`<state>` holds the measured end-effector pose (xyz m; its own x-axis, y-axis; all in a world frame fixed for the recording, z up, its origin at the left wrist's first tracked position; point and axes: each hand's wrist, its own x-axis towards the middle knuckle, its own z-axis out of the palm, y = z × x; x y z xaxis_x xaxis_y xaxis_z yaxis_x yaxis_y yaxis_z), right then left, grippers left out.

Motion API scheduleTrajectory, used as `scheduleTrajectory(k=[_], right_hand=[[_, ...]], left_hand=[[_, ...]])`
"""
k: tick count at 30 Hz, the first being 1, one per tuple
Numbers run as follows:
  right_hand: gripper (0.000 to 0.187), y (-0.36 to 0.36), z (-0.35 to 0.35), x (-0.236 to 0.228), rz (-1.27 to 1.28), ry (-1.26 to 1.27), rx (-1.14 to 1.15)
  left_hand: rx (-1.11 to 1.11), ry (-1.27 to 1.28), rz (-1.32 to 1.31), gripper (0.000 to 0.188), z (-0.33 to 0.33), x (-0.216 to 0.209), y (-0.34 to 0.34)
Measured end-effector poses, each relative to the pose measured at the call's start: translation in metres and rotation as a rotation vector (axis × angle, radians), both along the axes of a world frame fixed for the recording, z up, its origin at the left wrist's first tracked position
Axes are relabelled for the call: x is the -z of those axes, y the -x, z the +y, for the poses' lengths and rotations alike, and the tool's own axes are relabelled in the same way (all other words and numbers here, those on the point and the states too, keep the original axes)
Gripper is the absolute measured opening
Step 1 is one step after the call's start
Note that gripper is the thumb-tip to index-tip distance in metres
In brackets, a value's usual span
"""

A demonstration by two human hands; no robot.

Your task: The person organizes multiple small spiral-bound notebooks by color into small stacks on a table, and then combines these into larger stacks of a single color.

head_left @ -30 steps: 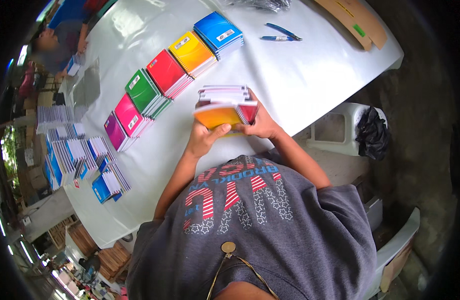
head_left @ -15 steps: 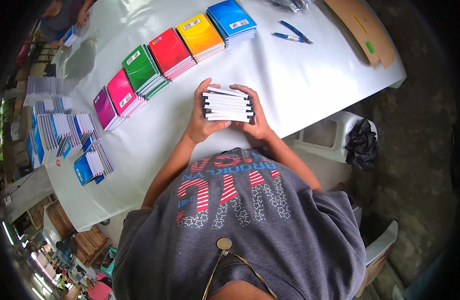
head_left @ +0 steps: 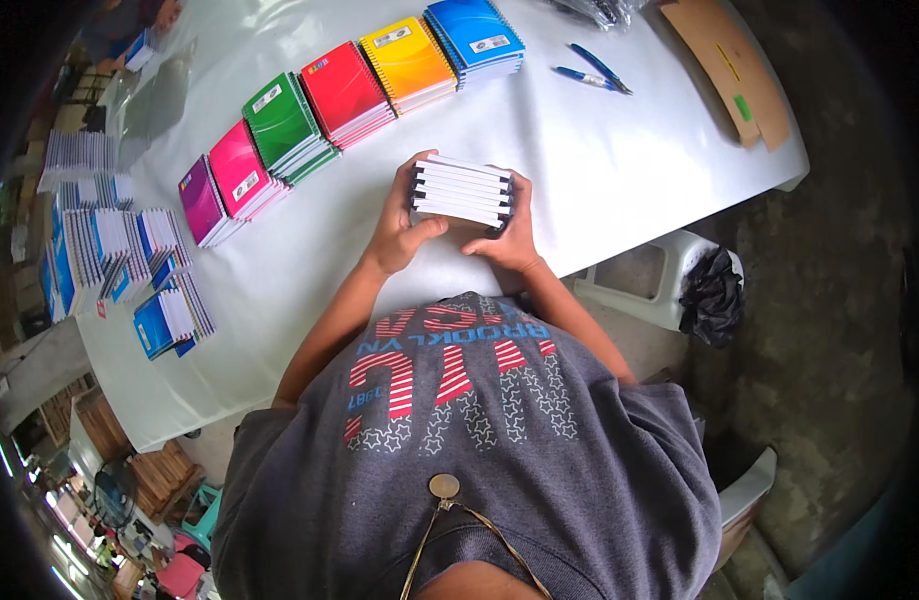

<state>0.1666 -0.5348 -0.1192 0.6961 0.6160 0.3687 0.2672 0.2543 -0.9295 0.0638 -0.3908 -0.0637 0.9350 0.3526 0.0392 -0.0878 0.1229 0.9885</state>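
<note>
Between my two hands, in front of my chest, is a stack of small notebooks, its white page edges facing me and dark bits of binding showing at both sides. My left hand grips its left side, the thumb bent below the stack. Around the right side closes my right hand, thumb pointing inward beneath. Beyond them runs a slanting row of spiral notebook piles: purple, pink, green, red, yellow and blue.
Many blue-covered notebooks stand bunched at the left of the white table. Two blue pens and a brown cardboard piece lie at the far right. Below the right edge is a white stool with a black bag. Another person's hand shows far left.
Both hands have lifted the stack slightly away from me and a little right. The notebooks look more evenly lined up, and my left thumb has pulled back from the lower edge.
</note>
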Motion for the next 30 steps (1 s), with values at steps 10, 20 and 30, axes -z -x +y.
scheduleTrajectory(k=[10,20,30], right_hand=[[0.099,0.002,0.003,-0.004,0.056,0.109,-0.018],[0.078,0.000,-0.001,-0.011,0.042,0.308,-0.016],[0.082,-0.002,0.001,-0.004,-0.169,0.357,0.027]], left_hand=[[0.050,-0.032,-0.013,0.076,-0.002,0.004,-0.001],[0.014,-0.329,-0.040,0.079,0.002,0.017,-0.005],[-0.014,-0.652,-0.060,0.077,0.004,0.027,-0.007]])
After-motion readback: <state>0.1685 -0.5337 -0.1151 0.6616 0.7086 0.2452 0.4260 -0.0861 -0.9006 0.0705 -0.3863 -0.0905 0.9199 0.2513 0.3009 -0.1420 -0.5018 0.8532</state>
